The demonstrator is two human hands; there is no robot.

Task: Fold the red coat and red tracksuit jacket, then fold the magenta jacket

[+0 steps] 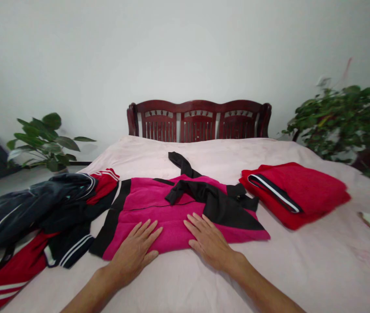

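A pink garment with black trim [159, 204] lies spread on the bed in front of me. My left hand [134, 252] rests flat on its near edge, fingers stretched out and slightly apart. My right hand [209, 241] lies flat beside it on the same garment, fingers extended toward the black collar part [217, 204]. Neither hand holds anything.
A folded red garment with a striped band [297, 193] sits to the right. A heap of dark blue and red clothes [41, 217] lies at the left. The pale pink bed sheet [302, 261] reaches a dark wooden headboard [199, 119]. Potted plants [344, 119] stand on both sides.
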